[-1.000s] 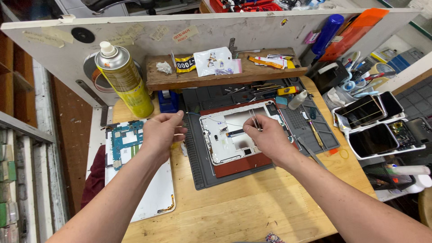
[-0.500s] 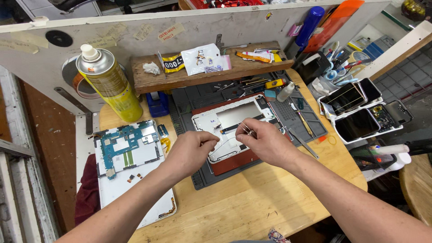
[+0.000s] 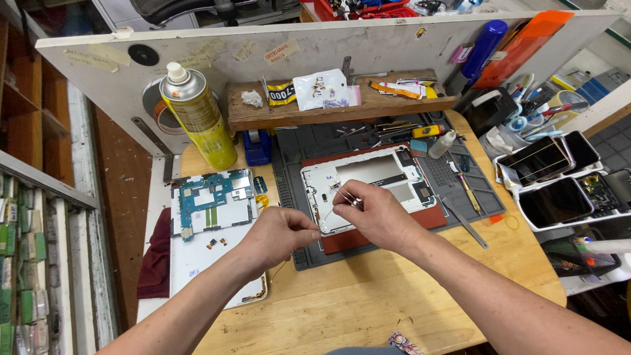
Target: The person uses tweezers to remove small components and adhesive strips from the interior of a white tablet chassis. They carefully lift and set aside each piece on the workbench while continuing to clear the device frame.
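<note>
A yellow spray can (image 3: 197, 118) stands left of a blue circuit board (image 3: 213, 202). The left hand (image 3: 279, 235), which a second ago rested near that board, has come to meet the right hand (image 3: 374, 215); both now pinch a thin wire (image 3: 327, 213) over the opened white tablet (image 3: 368, 187) on the grey mat (image 3: 453, 174), suggesting fine work under way.

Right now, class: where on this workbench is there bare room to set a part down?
Bare wood lies along the table's near edge, beneath the forearms and right of the grey mat. Crowded: the wooden shelf, the phone trays, and the circuit board area at left.
</note>
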